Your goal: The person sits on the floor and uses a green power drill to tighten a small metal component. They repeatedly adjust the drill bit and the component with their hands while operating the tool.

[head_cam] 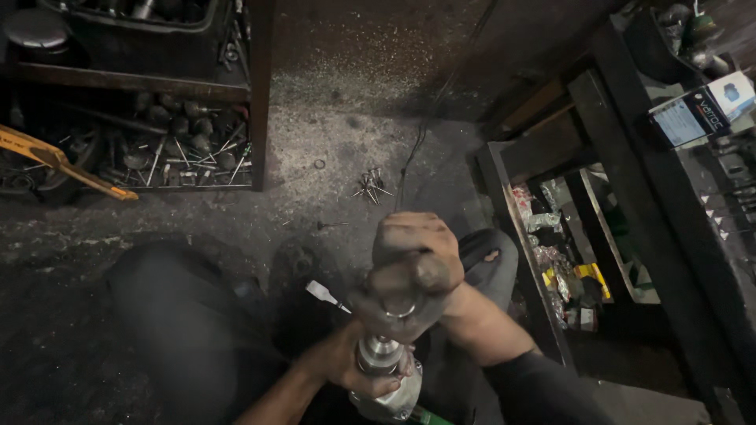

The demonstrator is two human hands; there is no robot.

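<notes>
Hands clamp a heavy, stiff, greasy metal shaft (378,358): right hand (413,252) at 12 o'clock, left hand (354,366) at 6.

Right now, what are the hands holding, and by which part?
A metal cylindrical tool: the right hand clamps over its top end, the left hand wraps its shiny body lower down.

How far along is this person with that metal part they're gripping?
Done: nothing clearly finished. In hand: the left hand steadies a metal cylinder while the right hand clamps its top. Left: loose screws lie unused on the floor; a screwdriver lies alongside.
</notes>
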